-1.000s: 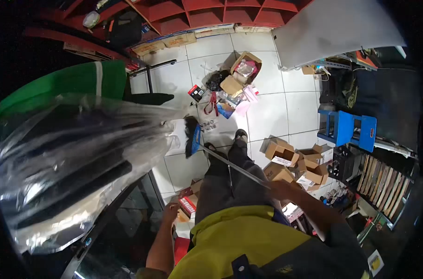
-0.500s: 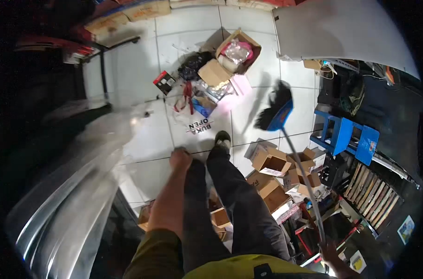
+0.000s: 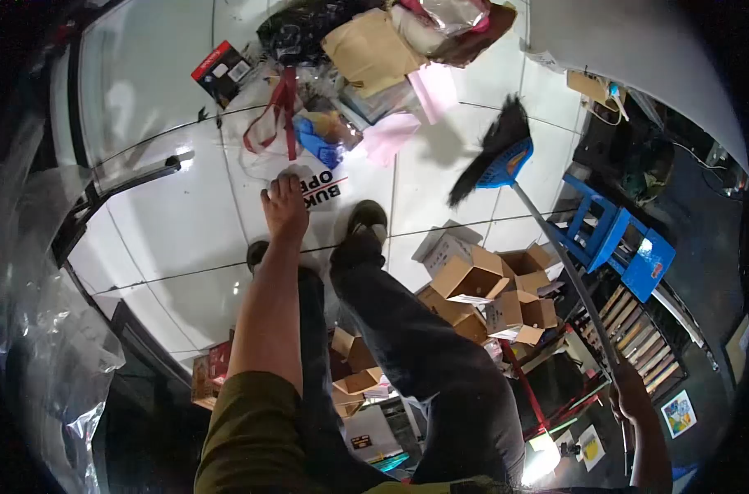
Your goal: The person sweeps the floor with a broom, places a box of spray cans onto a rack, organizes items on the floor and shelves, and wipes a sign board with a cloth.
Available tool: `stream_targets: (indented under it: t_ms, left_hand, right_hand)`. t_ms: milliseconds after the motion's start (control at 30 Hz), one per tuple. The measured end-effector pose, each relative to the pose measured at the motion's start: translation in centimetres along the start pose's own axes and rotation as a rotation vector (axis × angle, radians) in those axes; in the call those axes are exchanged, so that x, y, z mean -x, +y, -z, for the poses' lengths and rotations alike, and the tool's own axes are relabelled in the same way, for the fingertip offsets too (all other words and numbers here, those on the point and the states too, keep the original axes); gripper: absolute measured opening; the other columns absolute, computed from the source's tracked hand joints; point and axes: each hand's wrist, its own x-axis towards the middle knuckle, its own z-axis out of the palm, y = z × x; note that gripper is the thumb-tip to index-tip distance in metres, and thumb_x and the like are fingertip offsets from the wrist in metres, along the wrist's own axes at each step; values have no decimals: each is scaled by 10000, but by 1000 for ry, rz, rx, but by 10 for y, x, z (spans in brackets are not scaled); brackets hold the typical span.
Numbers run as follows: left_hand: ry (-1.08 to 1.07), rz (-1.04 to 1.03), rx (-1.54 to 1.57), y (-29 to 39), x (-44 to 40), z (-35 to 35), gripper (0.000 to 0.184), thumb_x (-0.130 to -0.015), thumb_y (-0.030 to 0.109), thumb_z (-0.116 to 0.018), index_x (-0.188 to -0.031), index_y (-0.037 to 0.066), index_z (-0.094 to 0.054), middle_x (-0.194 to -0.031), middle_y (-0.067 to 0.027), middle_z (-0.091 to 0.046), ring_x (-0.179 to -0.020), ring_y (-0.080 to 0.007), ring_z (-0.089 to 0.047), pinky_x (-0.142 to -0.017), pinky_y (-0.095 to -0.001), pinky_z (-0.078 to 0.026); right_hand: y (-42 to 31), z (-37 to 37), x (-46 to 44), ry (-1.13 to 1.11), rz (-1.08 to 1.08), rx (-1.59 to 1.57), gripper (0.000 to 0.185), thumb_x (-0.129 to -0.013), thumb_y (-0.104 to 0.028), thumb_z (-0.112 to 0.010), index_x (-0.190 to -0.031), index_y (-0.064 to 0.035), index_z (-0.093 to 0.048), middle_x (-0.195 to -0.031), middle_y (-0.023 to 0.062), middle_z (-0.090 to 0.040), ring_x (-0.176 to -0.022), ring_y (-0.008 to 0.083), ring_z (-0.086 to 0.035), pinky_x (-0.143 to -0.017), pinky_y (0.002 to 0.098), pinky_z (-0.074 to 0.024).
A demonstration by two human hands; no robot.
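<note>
My left hand (image 3: 284,206) reaches down over the white tiled floor, its fingers bent at the edge of a clear plastic sheet or bag beside the printed black letters (image 3: 321,189). Whether it pinches the plastic is hard to make out. At the lower right my right hand (image 3: 625,395) is wrapped round the grey handle of a broom (image 3: 499,156). The broom's black bristles and blue head are raised, right of the litter. Just beyond my left hand lie a red strap (image 3: 289,115), a blue wrapper (image 3: 318,144) and pink paper (image 3: 391,136).
A black and red box (image 3: 223,72), brown cardboard (image 3: 373,51) and a black bag lie at the top. Open cartons (image 3: 473,276) stand right of my legs, near a blue stool (image 3: 609,239). Clear plastic (image 3: 53,354) hangs at the left. A metal bar (image 3: 131,189) juts in there.
The view has moved closer to the litter. My left hand has reached forward to the floor by the lettering. The broom has swung from the left to the right side, still in my right hand.
</note>
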Motion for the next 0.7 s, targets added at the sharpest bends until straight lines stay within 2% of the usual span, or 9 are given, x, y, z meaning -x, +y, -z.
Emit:
stream_targets:
  t_ms: [67,133,200,267,333,400,500,567,700]
  left_hand:
    - [-180,20,-4,-10,8,-17,292,-774,127,-593,-1064,90,-579,-1165,-91,-527,-1078,-248,-519,-871,-466,-433]
    - [-266,20,-10,-11,6,-12,275,-784,112,-569,-1058,95,-584,-1165,-92,-528,-1073,-248,-522,-869,-460,-434]
    - [-697,-43,-64,-19,14,60,255,-786,126,-573,-1039,117,-599,-1231,-104,-515,-1091,-265,-524,-862,-448,-449]
    - [-379,-89,113,-33,47,57,213,-801,101,-548,-1008,116,-595,-1321,-110,-474,-1075,-307,-544,-847,-451,-473]
    - [-287,-81,358,-18,59,130,198,-821,72,-525,-1010,93,-583,-1392,-111,-421,-1096,-354,-534,-857,-463,-480]
    - [-449,28,475,2,64,228,186,-826,32,-520,-1001,73,-565,-1399,-120,-415,-1111,-385,-521,-862,-451,-483]
    - [-289,-170,543,-12,96,234,373,-815,34,-550,-1183,93,-527,-1388,-153,-425,-1146,-385,-509,-881,-427,-479]
    - [-324,53,698,21,97,299,771,-785,53,-667,-1431,38,-247,-1304,-173,-497,-1107,-299,-554,-913,-379,-491]
    - [-361,86,1138,62,78,418,1030,-714,149,-776,-1474,43,-89,-1253,-185,-536,-1084,-294,-577,-901,-369,-493]
  right_hand:
    - [-15,-9,-12,91,135,-83,405,-964,-359,-464,-1306,-144,-488,-431,0,-355,-291,115,-337,-285,285,-297]
    - [-14,-22,-28,-115,106,-219,478,-965,-291,-467,-1412,-176,-345,-445,-4,-364,-301,105,-343,-288,278,-297]
    - [11,-25,-12,-248,104,-308,540,-965,-257,-468,-1465,-192,-274,-452,-7,-368,-306,100,-346,-290,274,-298]
    - [46,-30,-13,-161,479,-115,514,-965,-209,-469,-1451,-185,-305,-462,-10,-377,-305,99,-343,-289,273,-296]
    - [45,-33,-3,-82,686,-40,502,-965,-185,-469,-1444,-182,-320,-467,-12,-381,-304,98,-342,-289,273,-295]
    - [7,-39,37,-429,366,-458,560,-949,-201,-523,-1452,-118,-291,-595,13,-510,-417,89,-393,-382,264,-356]
    - [-27,-53,74,-388,503,-371,546,-941,-207,-539,-1429,-86,-326,-594,6,-518,-426,88,-409,-399,257,-365]
    - [-30,-60,81,-562,508,-496,510,-944,-183,-517,-1414,-70,-354,-702,36,-566,-466,103,-458,-438,281,-408]
    - [50,-77,119,-352,617,-451,493,-930,-169,-523,-1400,-98,-391,-606,42,-551,-464,123,-508,-406,276,-396]
